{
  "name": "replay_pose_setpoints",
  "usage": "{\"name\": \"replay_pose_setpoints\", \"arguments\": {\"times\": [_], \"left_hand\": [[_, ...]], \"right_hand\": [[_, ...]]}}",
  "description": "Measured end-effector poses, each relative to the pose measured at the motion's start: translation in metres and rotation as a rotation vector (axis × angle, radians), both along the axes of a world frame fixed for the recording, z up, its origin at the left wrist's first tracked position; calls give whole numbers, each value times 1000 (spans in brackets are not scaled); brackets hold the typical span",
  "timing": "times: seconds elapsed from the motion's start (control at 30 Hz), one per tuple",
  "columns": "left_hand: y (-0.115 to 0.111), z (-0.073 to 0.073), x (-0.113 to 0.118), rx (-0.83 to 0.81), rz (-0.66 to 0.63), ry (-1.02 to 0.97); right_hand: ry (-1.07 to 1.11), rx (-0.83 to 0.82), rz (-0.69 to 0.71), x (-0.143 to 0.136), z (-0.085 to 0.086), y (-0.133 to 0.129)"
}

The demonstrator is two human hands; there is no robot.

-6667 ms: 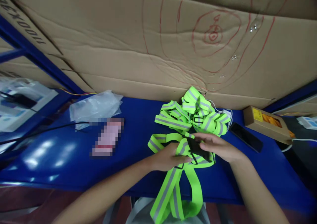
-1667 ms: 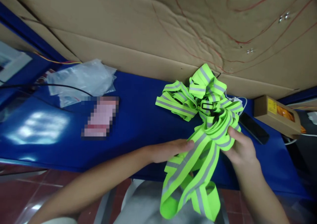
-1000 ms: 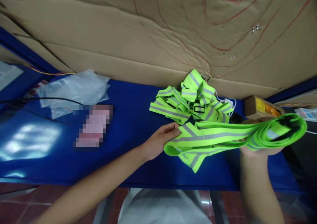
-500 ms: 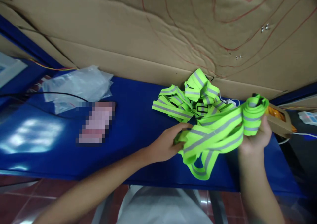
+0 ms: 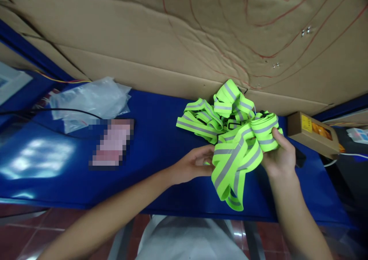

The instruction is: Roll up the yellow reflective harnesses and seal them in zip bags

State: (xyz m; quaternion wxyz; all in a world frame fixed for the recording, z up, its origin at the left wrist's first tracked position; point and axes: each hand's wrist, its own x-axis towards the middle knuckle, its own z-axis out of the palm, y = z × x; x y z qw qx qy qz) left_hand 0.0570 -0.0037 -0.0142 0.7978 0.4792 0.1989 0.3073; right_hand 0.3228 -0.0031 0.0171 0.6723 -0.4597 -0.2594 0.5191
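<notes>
My right hand (image 5: 280,156) holds a rolled part of a neon-green reflective strap (image 5: 265,131), thumb on its outer side. Loose loops of that strap, with a grey stripe down the middle, droop toward the table's front edge. At their left side, my left hand (image 5: 194,166) curls its fingers around the edge of the loops, its fingertips partly hidden behind the webbing. Just beyond both hands lies a tangled pile of similar green straps (image 5: 201,116), with a black buckle (image 5: 234,125) showing among them.
Clear plastic bags (image 5: 92,102) and a blurred-out phone-like item (image 5: 113,143) lie left on the blue table (image 5: 152,137). At the right stands a small cardboard box (image 5: 313,135) with orange contents. A cardboard panel (image 5: 129,33) rises along the back. Cables cross the left side.
My right hand has moved left with the rolled strap, closer to my left hand and the pile. The loops between the hands have slackened, and the cardboard box shows more fully.
</notes>
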Motion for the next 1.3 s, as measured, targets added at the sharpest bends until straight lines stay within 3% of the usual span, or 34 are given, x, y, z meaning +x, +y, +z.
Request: {"name": "replay_pose_setpoints", "arguments": {"times": [0.07,0.17,0.37,0.5,0.63,0.73,0.9,1.1,1.2,1.3], "left_hand": [[-2,0,1,-156,-4,-123],[-2,2,2,-240,29,-138],[12,19,-5,-263,255,73],[27,30,-18,-322,260,3],[34,29,-25,-322,305,-136],[33,23,-25,-149,322,-150],[32,9,-20,295,255,23],[33,-13,-15,1030,557,551],[31,-12,-14,1048,626,766],[29,-7,-14,1013,601,1003]], "right_hand": [[-8,-4,-1,-2,-1,0],[11,-26,2,-5,1,0],[166,-3,-108,3,14,2],[166,35,-183,14,23,4],[195,76,-227,20,29,5],[188,111,-230,22,31,5],[207,106,-263,24,34,4],[158,150,-187,26,35,2],[134,172,-182,29,33,1],[113,153,-173,31,30,1]]}}
